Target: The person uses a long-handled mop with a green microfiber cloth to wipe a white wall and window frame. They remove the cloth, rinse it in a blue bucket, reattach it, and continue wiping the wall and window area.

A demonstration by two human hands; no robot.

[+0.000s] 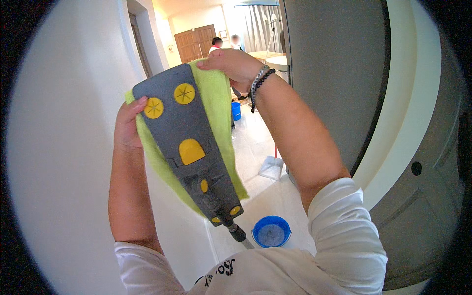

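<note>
A grey flat mop head (188,136) with yellow cloth-gripping discs is raised in front of me, its handle joint pointing down towards my body. A lime-green cloth (217,107) lies behind the plate and sticks out on both sides. My left hand (129,120) grips the cloth and the plate's upper left corner, its thumb near a yellow disc. With my right hand (236,66), which has bracelets at the wrist, I pinch the cloth's upper right corner beside the plate. Fingers behind the cloth are hidden.
A blue bucket (271,231) holding cloudy liquid stands on the pale tiled floor below. Farther off are a dustpan (272,167) with a red handle and another blue bucket (236,111). A white wall (73,147) is at left, a grey panel (335,73) at right. Two people are in the background.
</note>
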